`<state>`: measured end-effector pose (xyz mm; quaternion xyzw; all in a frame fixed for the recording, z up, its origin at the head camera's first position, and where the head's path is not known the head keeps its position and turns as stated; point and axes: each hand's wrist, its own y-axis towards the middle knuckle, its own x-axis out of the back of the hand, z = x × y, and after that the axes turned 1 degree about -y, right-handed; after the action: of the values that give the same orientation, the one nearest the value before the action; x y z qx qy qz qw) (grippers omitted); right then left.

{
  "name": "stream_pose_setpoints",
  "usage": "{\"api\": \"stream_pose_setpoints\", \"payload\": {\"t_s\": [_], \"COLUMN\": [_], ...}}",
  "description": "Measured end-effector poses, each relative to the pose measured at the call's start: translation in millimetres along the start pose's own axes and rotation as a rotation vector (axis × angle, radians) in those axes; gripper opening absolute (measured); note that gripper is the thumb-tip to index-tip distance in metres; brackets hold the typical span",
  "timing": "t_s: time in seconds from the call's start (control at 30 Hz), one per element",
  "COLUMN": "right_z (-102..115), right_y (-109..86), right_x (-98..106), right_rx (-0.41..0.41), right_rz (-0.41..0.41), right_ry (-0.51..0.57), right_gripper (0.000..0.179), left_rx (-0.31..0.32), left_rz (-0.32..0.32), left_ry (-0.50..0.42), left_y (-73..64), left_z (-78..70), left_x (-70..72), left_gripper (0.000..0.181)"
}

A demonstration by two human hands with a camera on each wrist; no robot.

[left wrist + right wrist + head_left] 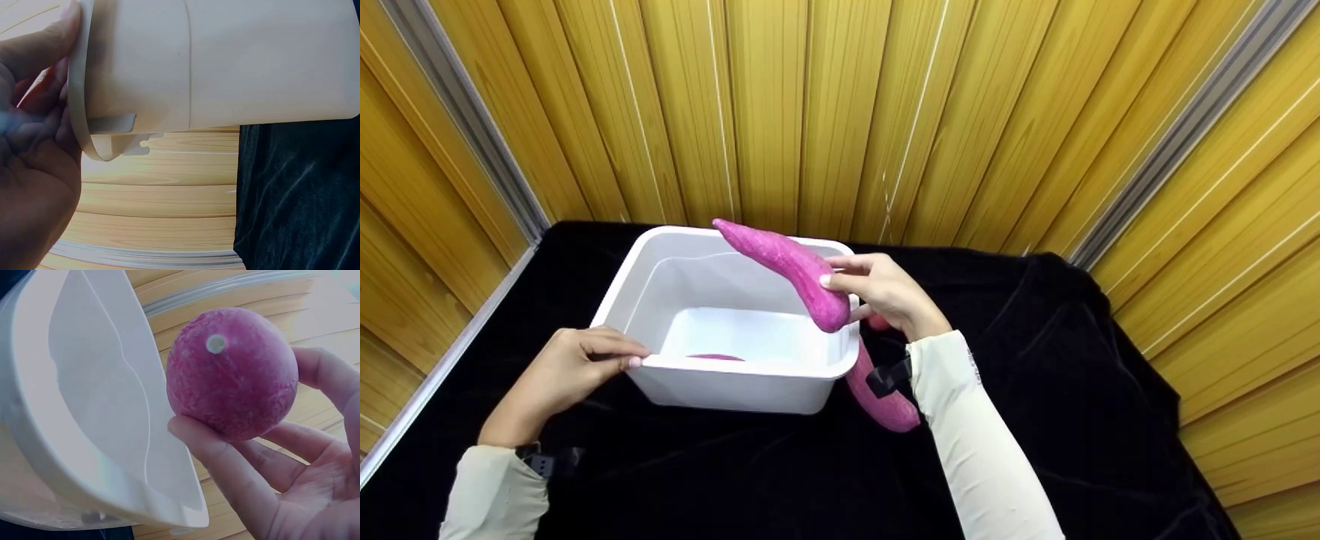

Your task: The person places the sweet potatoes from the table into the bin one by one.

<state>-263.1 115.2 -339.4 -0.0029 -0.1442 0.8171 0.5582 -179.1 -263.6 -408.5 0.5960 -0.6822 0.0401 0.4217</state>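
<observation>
A white plastic bin [750, 388] stands on black cloth. My left hand [566, 371] pinches its near left rim between thumb and fingers; the left wrist view shows the thumb over the bin's rim [79, 84]. My right hand [889, 292] holds a long pink-purple sweet potato [791, 266] over the bin's right side, its thin tip pointing up and left. Its rounded end [232, 374] fills the right wrist view, with thumb and fingers around it. Another pink piece [716, 357] lies inside the bin, mostly hidden by the near wall.
A second sweet potato [889, 409] lies on the black cloth [1035, 420] by the bin's right side, partly behind my right wrist. A small red round thing [877, 322] shows beneath my right hand. Yellow wood-look panels [840, 112] rise behind and at both sides.
</observation>
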Motion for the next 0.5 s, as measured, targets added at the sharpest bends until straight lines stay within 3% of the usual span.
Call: {"api": "stream_pose_setpoints", "payload": {"t_s": [0.5], "right_z": [-0.9], "right_y": [4.2], "right_x": [-7.2], "right_rx": [0.004], "right_rz": [0.023], "right_ry": [0.027], "right_gripper": [0.044], "left_rx": [-0.001], "left_rz": [0.003], "left_ry": [-0.006], "left_y": [0.5], "left_z": [1.0], "left_x": [-0.2], "left_gripper": [0.024]}}
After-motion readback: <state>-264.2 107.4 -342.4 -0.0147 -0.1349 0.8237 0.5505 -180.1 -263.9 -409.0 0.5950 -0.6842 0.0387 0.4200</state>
